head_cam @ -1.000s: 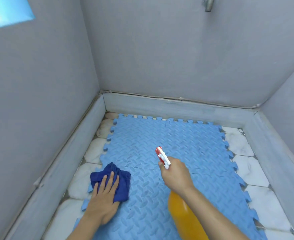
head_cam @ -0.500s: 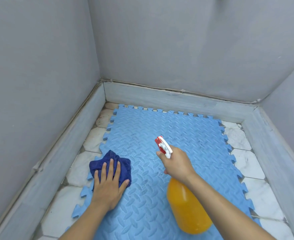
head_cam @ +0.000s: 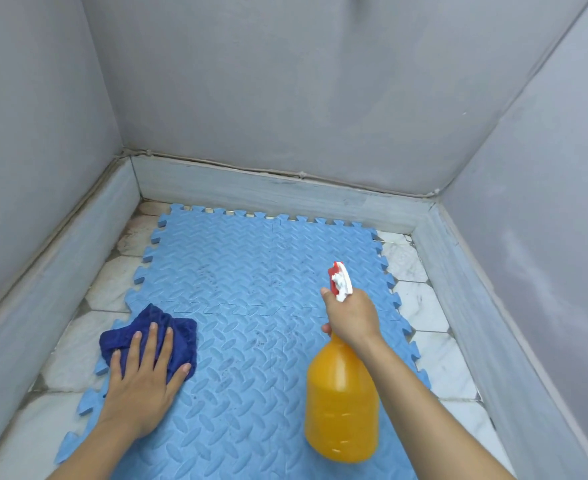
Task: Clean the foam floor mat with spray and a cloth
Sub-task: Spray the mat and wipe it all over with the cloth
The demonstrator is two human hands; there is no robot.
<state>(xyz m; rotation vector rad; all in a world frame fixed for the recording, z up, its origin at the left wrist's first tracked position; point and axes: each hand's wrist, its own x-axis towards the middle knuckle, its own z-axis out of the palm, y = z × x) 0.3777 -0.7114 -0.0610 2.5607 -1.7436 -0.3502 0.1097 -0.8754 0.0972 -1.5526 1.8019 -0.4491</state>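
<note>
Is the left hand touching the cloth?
Touching. The head view shows the left hand lying flat on the cloth, fingers straight, pressing it onto the mat.

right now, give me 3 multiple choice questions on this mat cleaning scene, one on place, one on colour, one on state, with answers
1. Where does the cloth lie?
A. left part of the foam mat
B. far right corner
C. against the back wall

2. What colour is the spray bottle body?
A. green
B. orange
C. clear

3. What is the left hand doing?
A. hanging idle
B. pinching the nozzle
C. pressing flat on the cloth

Answers: 1 A, it sits by the mat's left edge. 2 B, the body held by the right hand is orange. 3 C, straight fingers lie spread over it.
</note>
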